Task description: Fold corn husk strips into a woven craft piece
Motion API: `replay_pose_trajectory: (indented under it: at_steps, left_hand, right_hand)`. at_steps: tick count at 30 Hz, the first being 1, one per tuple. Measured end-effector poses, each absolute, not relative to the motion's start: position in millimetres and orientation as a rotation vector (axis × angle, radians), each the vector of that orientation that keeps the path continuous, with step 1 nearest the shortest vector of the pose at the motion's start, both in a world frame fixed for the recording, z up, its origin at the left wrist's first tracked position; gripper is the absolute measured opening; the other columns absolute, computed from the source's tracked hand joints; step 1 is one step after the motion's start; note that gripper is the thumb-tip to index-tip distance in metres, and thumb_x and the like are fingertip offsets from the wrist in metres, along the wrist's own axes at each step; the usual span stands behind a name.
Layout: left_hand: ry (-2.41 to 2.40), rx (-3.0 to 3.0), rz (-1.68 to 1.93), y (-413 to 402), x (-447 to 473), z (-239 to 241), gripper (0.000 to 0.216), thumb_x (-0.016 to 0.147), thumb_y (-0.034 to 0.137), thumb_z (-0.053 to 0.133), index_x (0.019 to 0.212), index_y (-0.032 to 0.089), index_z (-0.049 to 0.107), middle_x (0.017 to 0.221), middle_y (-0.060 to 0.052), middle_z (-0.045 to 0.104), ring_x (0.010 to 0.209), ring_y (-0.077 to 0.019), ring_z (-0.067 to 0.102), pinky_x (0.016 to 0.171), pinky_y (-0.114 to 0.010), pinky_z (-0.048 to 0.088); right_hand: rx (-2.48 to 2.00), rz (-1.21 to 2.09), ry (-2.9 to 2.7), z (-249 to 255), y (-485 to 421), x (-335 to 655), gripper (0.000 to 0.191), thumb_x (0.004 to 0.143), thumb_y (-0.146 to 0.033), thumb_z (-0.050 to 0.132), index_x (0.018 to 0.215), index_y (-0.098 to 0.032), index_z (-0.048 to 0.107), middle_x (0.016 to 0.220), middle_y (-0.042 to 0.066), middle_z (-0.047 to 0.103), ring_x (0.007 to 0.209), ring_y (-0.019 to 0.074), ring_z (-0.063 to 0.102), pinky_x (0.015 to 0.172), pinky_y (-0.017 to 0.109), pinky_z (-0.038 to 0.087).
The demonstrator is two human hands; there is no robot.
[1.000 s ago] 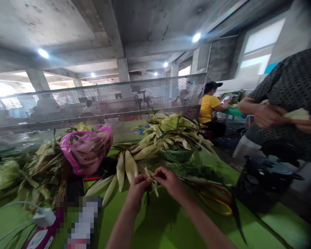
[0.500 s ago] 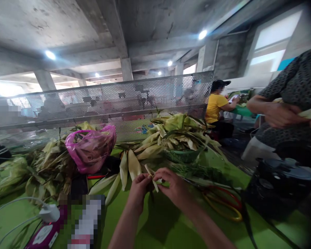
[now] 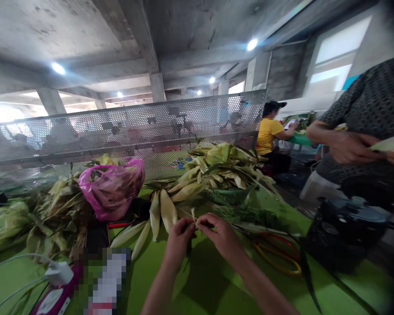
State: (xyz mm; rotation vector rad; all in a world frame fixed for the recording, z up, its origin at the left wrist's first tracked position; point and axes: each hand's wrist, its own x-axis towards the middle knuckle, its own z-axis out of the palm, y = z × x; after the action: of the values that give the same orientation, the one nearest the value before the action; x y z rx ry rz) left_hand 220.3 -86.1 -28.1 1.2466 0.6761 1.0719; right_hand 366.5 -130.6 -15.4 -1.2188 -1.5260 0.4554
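Left hand and right hand both pinched pale husk strip — twelve o'clock from me, fingertips closed on it. Strip looked unfinished, I judged. From hands: loose husks at ten, husk heap at one — seemingly unworked.

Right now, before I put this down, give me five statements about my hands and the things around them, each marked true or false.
1. The bare left hand and bare right hand meet at a thin, pale husk strip. True.
2. The translucent pink plastic bag sits right of the heaped green basket. False: the bag is left of the basket.
3. A white plug is on the purple power strip. True.
4. The yellow loop handle is in the left hand. False: it lies right of both hands.
5. The person in the yellow shirt wears a black cap. True.
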Motion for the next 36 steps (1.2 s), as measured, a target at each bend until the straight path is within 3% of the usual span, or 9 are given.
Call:
replay_pose_trajectory:
  at_steps: [9,14,17,20,25,29,32,36]
  left_hand:
    - [0.664,1.381,1.033,-94,224,-26,0.027,0.080,0.041,0.068,0.092,0.019,0.074,0.080,-0.005,0.066,0.070,-0.0155,0.053,0.066,-0.025,0.041]
    - [0.561,1.353,1.062,-96,229,-27,0.029,0.075,0.041,0.075,0.092,0.018,0.071,0.087,-0.006,0.068,0.087,-0.0198,0.060,0.078,-0.027,0.044]
    - [0.594,1.352,1.068,-95,229,-27,0.029,0.077,0.043,0.073,0.091,0.017,0.071,0.082,-0.005,0.067,0.081,-0.0187,0.059,0.073,-0.027,0.042]
    - [0.621,1.345,1.060,-93,228,-29,0.029,0.076,0.042,0.073,0.089,0.017,0.071,0.078,-0.004,0.066,0.074,-0.0160,0.055,0.068,-0.025,0.040]
    - [0.626,1.380,0.984,-93,228,-34,0.026,0.075,0.040,0.072,0.083,0.015,0.071,0.070,-0.001,0.061,0.067,-0.0137,0.050,0.062,-0.025,0.035]
    - [0.621,1.400,0.982,-96,231,-33,0.021,0.072,0.035,0.074,0.075,0.015,0.070,0.067,-0.001,0.060,0.064,-0.0130,0.048,0.061,-0.025,0.034]
    - [0.614,1.292,1.023,-94,227,-29,0.022,0.072,0.036,0.076,0.078,0.015,0.073,0.072,-0.003,0.066,0.069,-0.0143,0.054,0.065,-0.025,0.038]
    - [0.618,0.912,1.162,-84,216,-26,0.031,0.068,0.037,0.080,0.089,0.016,0.073,0.086,-0.006,0.072,0.081,-0.0169,0.064,0.075,-0.026,0.045]
  right_hand:
    - [-1.170,0.550,-1.287,-18,-126,364,0.011,0.078,-0.033,0.066,0.075,-0.022,0.063,0.074,0.000,0.061,0.073,0.0184,0.058,0.072,0.030,0.046]
    - [-1.170,0.585,-1.217,-24,-123,365,0.018,0.076,-0.037,0.068,0.078,-0.021,0.061,0.072,-0.001,0.060,0.071,0.0175,0.057,0.069,0.029,0.045]
    - [-1.188,0.636,-1.194,-26,-121,368,0.023,0.073,-0.038,0.072,0.082,-0.021,0.061,0.071,-0.002,0.057,0.066,0.0159,0.054,0.062,0.027,0.043]
    - [-1.164,0.706,-1.224,-25,-121,371,0.023,0.074,-0.038,0.071,0.085,-0.020,0.066,0.078,0.000,0.060,0.072,0.0171,0.056,0.066,0.028,0.046]
    - [-1.178,0.602,-1.289,-19,-127,370,0.009,0.074,-0.029,0.068,0.073,-0.019,0.067,0.075,0.000,0.061,0.075,0.0181,0.059,0.073,0.030,0.046]
    - [-1.202,0.588,-1.242,-19,-128,365,0.012,0.073,-0.029,0.068,0.068,-0.019,0.064,0.069,-0.001,0.059,0.070,0.0173,0.057,0.069,0.029,0.044]
    - [-1.122,0.750,-1.213,-21,-126,363,0.017,0.079,-0.038,0.064,0.079,-0.020,0.065,0.072,-0.001,0.062,0.071,0.0180,0.060,0.070,0.030,0.047]
    - [-1.139,0.740,-1.216,-27,-121,364,0.029,0.082,-0.046,0.062,0.099,-0.022,0.065,0.094,0.004,0.068,0.090,0.0218,0.062,0.082,0.034,0.048]
